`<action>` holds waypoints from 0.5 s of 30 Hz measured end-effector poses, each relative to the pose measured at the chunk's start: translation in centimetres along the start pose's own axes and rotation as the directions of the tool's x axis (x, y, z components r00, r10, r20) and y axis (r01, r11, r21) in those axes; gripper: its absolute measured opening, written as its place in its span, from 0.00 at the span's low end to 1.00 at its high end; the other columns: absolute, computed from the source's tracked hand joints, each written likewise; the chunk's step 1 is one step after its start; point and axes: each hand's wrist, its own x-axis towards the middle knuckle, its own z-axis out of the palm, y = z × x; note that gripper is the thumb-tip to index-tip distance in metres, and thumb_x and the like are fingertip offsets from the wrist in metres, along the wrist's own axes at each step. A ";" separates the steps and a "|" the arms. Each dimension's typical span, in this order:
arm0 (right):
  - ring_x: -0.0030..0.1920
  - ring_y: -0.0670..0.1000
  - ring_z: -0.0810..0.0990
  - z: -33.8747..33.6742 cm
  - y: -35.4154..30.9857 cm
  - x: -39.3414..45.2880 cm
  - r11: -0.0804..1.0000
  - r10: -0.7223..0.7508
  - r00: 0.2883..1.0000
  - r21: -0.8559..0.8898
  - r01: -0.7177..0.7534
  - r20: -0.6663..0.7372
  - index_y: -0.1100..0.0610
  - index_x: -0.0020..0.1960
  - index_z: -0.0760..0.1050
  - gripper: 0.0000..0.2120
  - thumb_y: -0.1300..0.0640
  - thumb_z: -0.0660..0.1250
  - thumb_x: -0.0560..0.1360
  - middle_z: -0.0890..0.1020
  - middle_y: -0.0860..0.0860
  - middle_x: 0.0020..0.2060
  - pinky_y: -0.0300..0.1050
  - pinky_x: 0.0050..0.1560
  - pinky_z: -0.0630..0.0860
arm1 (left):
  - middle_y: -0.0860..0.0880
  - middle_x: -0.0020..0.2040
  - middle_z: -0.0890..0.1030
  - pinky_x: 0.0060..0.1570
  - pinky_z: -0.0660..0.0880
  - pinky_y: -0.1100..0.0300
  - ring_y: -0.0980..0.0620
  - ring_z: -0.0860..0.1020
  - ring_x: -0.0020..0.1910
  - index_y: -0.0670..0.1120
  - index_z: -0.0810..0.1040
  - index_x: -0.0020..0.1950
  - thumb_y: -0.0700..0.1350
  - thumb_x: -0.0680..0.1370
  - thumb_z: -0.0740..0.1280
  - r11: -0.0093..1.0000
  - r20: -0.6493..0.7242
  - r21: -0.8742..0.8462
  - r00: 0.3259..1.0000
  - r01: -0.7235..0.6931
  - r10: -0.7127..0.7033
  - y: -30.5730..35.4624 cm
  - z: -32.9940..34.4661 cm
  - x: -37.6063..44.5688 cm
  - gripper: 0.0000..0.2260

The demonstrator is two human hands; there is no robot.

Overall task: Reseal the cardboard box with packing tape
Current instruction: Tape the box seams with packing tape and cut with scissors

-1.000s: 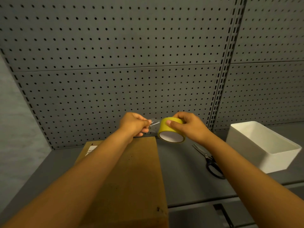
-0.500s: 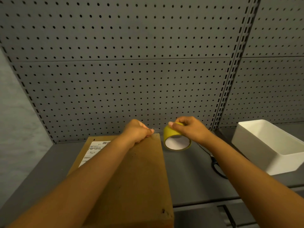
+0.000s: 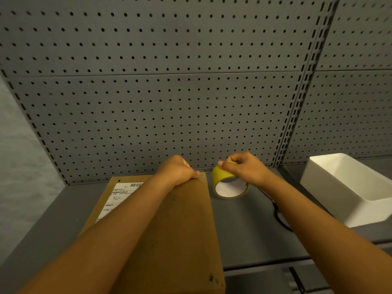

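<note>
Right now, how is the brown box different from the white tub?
The box is brown cardboard; the tub is plain white. The box is closed flat on top with a printed label; the tub is open on top. The left hand rests on the box; nothing touches the tub. Both sit on the grey shelf.

A brown cardboard box [image 3: 169, 228] lies flat on the grey shelf, flaps closed, a white shipping label near its far left corner. Just right of its far corner, a yellow packing-tape roll [image 3: 230, 183] stands tilted, its white core facing the viewer.
</note>
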 end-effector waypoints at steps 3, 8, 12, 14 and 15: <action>0.27 0.44 0.66 0.1 0.1 0.0 1.000 0.000 1.000 0.013 0.000 -0.004 0.54 0.32 0.68 0.18 0.46 0.68 0.75 0.68 0.47 0.25 0.38 0.31 0.64 | 0.45 0.48 0.82 0.56 0.76 0.49 0.46 0.78 0.49 0.44 0.82 0.51 0.51 0.73 0.72 1.000 0.002 -0.004 1.000 0.000 0.000 -0.1 0.0 0.1 0.12; 0.27 0.44 0.67 0.2 0.3 0.2 1.000 0.004 1.000 0.015 -0.004 0.001 0.53 0.31 0.68 0.19 0.45 0.68 0.75 0.68 0.46 0.25 0.37 0.31 0.65 | 0.45 0.48 0.82 0.56 0.76 0.48 0.45 0.78 0.49 0.44 0.82 0.51 0.51 0.73 0.73 1.000 -0.002 -0.007 1.000 0.007 -0.007 0.0 0.0 0.1 0.12; 0.27 0.44 0.68 0.2 0.3 0.5 1.000 0.005 1.000 0.015 -0.005 0.000 0.53 0.31 0.70 0.18 0.45 0.68 0.75 0.70 0.46 0.25 0.38 0.32 0.66 | 0.45 0.46 0.82 0.56 0.76 0.48 0.45 0.79 0.49 0.44 0.83 0.49 0.51 0.72 0.73 1.000 -0.010 0.003 1.000 0.001 -0.001 0.0 -0.1 0.1 0.12; 0.28 0.44 0.69 0.2 0.4 0.6 1.000 0.002 1.000 0.005 -0.002 0.003 0.54 0.33 0.71 0.17 0.45 0.68 0.75 0.71 0.47 0.26 0.38 0.32 0.66 | 0.45 0.47 0.82 0.55 0.76 0.48 0.45 0.79 0.49 0.44 0.83 0.49 0.52 0.72 0.73 1.000 -0.014 0.011 1.000 -0.002 0.002 0.0 -0.1 0.1 0.12; 0.29 0.45 0.69 0.3 0.4 0.7 1.000 -0.002 1.000 -0.001 0.002 0.005 0.55 0.34 0.72 0.17 0.45 0.68 0.75 0.71 0.48 0.27 0.38 0.32 0.66 | 0.45 0.47 0.82 0.55 0.77 0.48 0.45 0.79 0.49 0.45 0.83 0.49 0.52 0.72 0.74 1.000 -0.016 0.016 1.000 -0.005 0.005 0.0 -0.1 0.1 0.12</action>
